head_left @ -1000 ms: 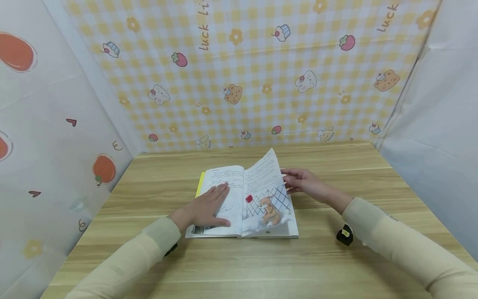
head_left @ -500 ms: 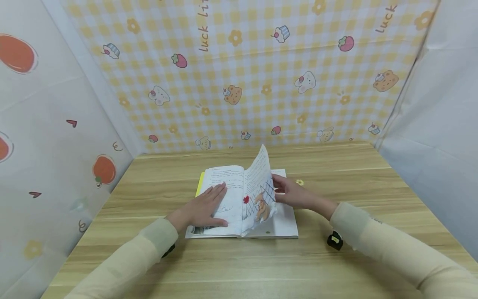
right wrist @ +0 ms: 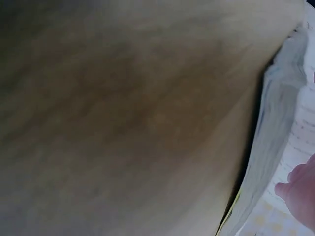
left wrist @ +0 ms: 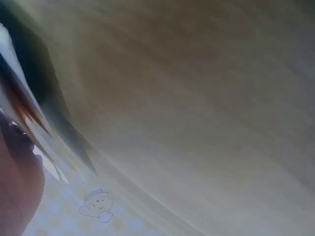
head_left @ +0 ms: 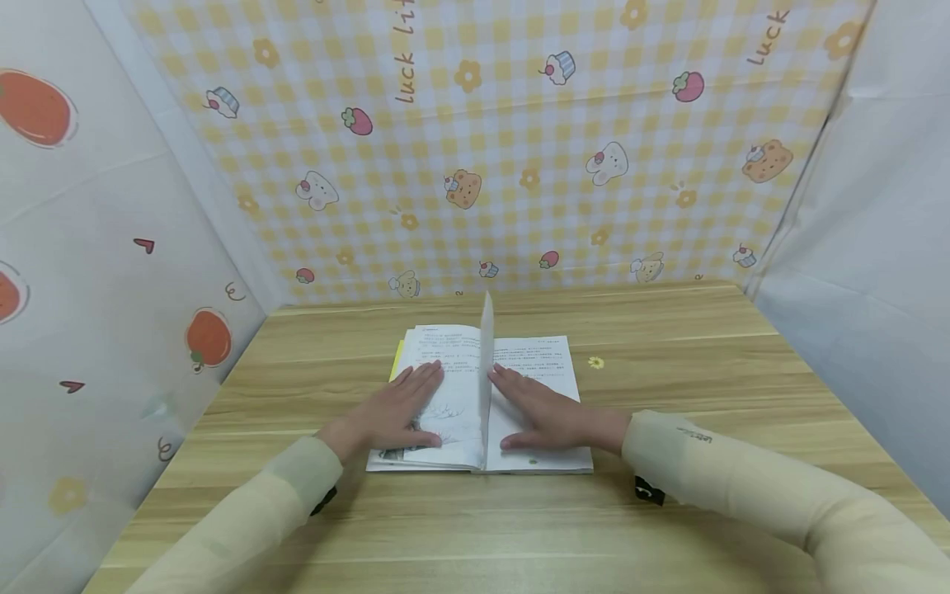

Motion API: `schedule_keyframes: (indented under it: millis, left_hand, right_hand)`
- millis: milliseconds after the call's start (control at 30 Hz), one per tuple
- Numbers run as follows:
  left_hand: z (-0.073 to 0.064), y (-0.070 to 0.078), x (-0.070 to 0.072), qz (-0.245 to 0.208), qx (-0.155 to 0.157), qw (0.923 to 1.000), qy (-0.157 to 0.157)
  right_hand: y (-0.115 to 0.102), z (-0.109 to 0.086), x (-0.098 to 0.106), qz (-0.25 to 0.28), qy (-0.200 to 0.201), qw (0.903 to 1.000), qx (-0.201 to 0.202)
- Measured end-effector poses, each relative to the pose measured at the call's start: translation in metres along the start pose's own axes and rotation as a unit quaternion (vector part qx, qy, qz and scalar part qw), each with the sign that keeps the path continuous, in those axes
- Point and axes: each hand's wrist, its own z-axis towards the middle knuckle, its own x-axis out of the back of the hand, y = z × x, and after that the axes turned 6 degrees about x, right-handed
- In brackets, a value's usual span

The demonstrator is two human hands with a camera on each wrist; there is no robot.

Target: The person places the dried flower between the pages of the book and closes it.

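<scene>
An open book [head_left: 456, 351] lies on the table, with a single page [head_left: 486, 371] standing upright, edge-on, along its middle fold. On the left page rests my left hand [head_left: 397, 417], palm down with straight fingers and the thumb spread. My right hand [head_left: 545, 412] lies over the right page [head_left: 545, 355], its fingers straight, their tips against the foot of the raised page. In the right wrist view, the thick page block [right wrist: 278, 118] shows at the side, near part of my right hand [right wrist: 301, 194]. The left wrist view catches part of my left hand [left wrist: 19, 182] beside blurred page edges.
The wooden table [head_left: 475, 528] extends around the book. A yellow checked cloth [head_left: 519, 223] hangs behind it, and a white printed cloth [head_left: 111, 330] hangs on the left. A yellow cover edge [head_left: 397, 360] juts out at the book's left side.
The page has swung from leaning right to upright, uncovering the right page. My right hand has moved left from the page's outer edge to lie over the book. My left hand has shifted slightly left.
</scene>
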Motion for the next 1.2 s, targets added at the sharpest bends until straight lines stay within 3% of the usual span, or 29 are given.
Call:
schedule_keyframes:
  millis: [200, 367, 600, 833, 900, 1000, 1200]
  left_hand:
    - [-0.008, -0.013, 0.0, -0.035, -0.028, 0.9964, 0.072]
    - [-0.014, -0.023, 0.006, -0.063, -0.039, 0.9882, 0.134]
    - [-0.019, -0.034, 0.014, -0.108, -0.007, 0.9788, 0.174]
    - [-0.019, -0.041, 0.028, -0.146, 0.001, 0.9658, 0.214]
    - [-0.018, -0.038, 0.034, -0.148, 0.008, 0.9654, 0.215]
    - [-0.013, -0.03, 0.041, -0.122, 0.019, 0.9731, 0.194]
    - [-0.001, -0.01, 0.04, -0.066, 0.015, 0.9921, 0.106]
  right_hand:
    - [-0.005, 0.006, -0.006, -0.07, -0.041, 0.9962, 0.033]
    - [-0.008, 0.011, -0.008, -0.089, -0.064, 0.993, 0.043]
    - [-0.008, 0.018, -0.012, -0.103, -0.088, 0.9896, 0.048]
    - [-0.012, 0.022, -0.01, -0.128, -0.102, 0.9855, 0.045]
    - [-0.012, 0.023, -0.011, -0.14, -0.105, 0.9835, 0.045]
    - [-0.012, 0.025, -0.012, -0.161, -0.111, 0.9797, 0.046]
    - [-0.015, 0.029, -0.011, -0.205, -0.114, 0.9707, 0.05]
